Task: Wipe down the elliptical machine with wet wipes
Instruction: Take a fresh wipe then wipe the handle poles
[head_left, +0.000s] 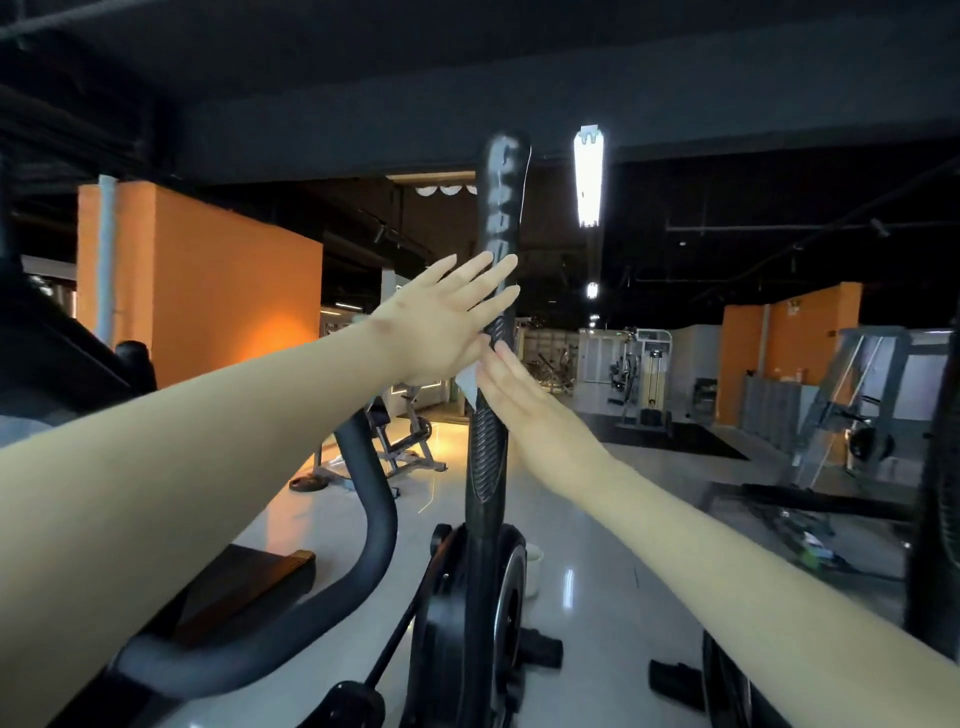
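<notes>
Black ribbed handle bar (488, 457) of the elliptical machine (467, 618) rises toward 12 o'clock. Left hand (441, 322), fingers straight and spread, and right hand (511, 387), fingers straight, press a white wet wipe (466, 383) against its middle. Probably this bar is half wiped; the machine body at 6 o'clock is left.

dim gym (571, 571), orange walls (234, 291)

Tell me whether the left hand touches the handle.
Touching. The head view shows the left hand with straight fingers laid across the handle, with no gap between them.
</notes>
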